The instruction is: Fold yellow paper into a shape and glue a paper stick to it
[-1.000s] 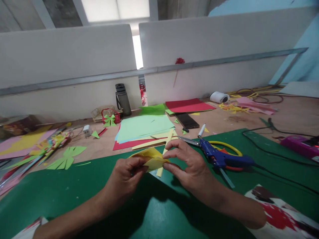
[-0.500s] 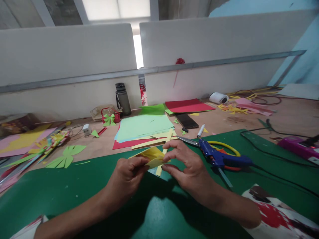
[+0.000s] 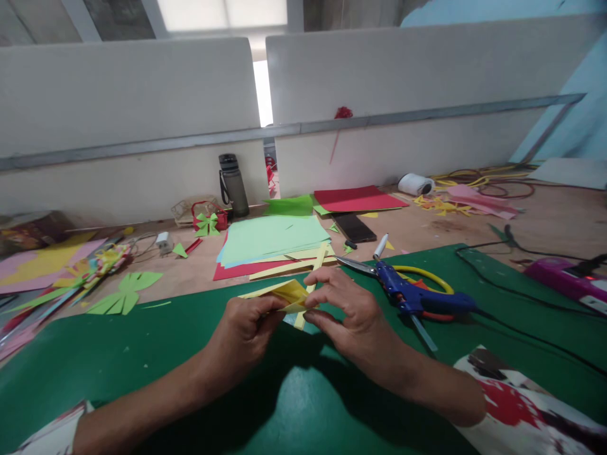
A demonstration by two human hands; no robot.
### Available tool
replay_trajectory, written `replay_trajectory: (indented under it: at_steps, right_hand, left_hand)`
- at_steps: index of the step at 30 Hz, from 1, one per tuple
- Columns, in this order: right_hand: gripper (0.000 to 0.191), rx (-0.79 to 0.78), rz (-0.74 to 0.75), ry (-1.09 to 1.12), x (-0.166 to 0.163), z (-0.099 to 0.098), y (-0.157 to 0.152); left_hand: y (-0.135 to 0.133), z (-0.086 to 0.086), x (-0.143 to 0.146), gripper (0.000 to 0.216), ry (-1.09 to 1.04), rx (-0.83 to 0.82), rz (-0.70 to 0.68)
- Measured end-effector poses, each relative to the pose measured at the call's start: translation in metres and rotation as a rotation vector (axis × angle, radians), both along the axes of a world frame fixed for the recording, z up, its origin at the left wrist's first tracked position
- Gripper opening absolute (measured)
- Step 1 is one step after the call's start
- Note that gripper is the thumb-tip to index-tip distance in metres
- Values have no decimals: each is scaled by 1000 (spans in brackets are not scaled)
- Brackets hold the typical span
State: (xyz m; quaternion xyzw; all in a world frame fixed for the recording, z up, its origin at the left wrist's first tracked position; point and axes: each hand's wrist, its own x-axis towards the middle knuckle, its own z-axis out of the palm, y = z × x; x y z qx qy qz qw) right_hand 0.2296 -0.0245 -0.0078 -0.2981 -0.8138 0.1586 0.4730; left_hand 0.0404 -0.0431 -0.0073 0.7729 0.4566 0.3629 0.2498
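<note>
A folded piece of yellow paper (image 3: pixel 291 292) is held up between both hands above the green mat (image 3: pixel 190 328). My left hand (image 3: pixel 251 325) pinches its left side, thumb on top and fingers curled under. At the right edge, the fingers and thumb of my right hand (image 3: pixel 344 309) close on the paper. Its middle bulges, with folds showing inside. Pale yellow paper strips (image 3: pixel 300 320) lie just beyond and below it, partly hidden by the hands. Right of my right hand rest a blue glue gun (image 3: pixel 403 294) and scissors with a yellow and red handle (image 3: pixel 427 273).
Behind the hands lies a stack of pale green sheets (image 3: pixel 275 240), with a phone (image 3: pixel 355 228) and red paper (image 3: pixel 358 198) farther right. A dark bottle (image 3: pixel 234 186) stands at the back. Green paper cutouts (image 3: pixel 126 294) lie left. A purple power strip (image 3: pixel 559 281) and cords are right.
The yellow paper has tilted slightly and its folds look more opened at the top. Both hands keep hold of it, with the right fingers shifted a little. The view has moved slightly.
</note>
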Motion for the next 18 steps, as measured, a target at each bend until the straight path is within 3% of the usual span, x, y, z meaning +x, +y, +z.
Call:
replay_trajectory:
  at_steps: [8, 13, 18]
  right_hand:
    - [12, 12, 31, -57, -2, -2, 1]
    - [15, 10, 53, -83, -3, -3, 0]
    - [19, -42, 84, -116, -3, 1, -3]
  left_hand:
    - [-1, -6, 0, 14, 38, 120, 25]
    - [0, -17, -3, 31, 113, 296, -69]
    - [1, -14, -3, 39, 123, 367, -93]
